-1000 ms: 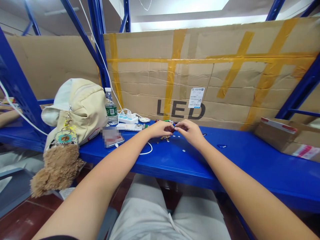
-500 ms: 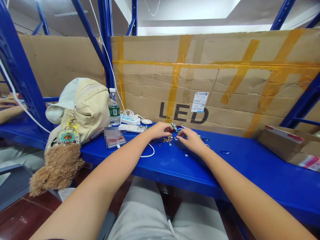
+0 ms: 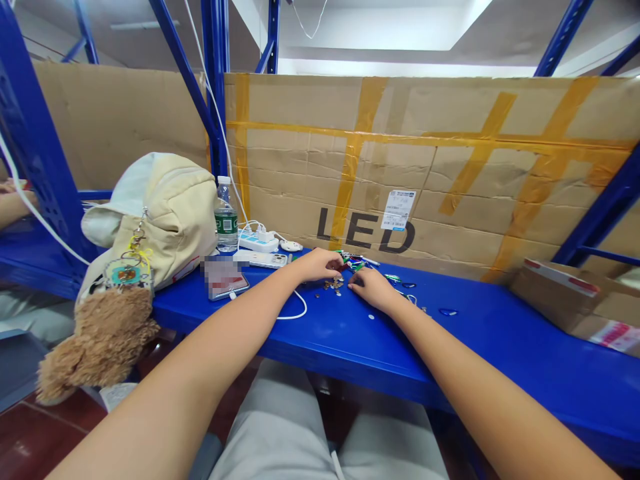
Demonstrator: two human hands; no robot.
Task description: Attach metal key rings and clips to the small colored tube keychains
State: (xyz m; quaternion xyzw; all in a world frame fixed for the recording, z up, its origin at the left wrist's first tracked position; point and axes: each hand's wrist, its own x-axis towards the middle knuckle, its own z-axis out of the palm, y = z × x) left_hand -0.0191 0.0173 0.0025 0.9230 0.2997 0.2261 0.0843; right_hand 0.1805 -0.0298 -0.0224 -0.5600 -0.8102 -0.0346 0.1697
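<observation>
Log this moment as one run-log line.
left hand: over small parts, hold unclear | right hand: on blue shelf, beside parts

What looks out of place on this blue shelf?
Small brown pieces lie in a loose, scattered heap on the blue steel shelf, between the left hand and right hand. Colored bits are strewn just beyond them, so it looks like a spill.

Black "LED" lettering (image 3: 365,231) on the taped cardboard sheet (image 3: 300,167)
</observation>
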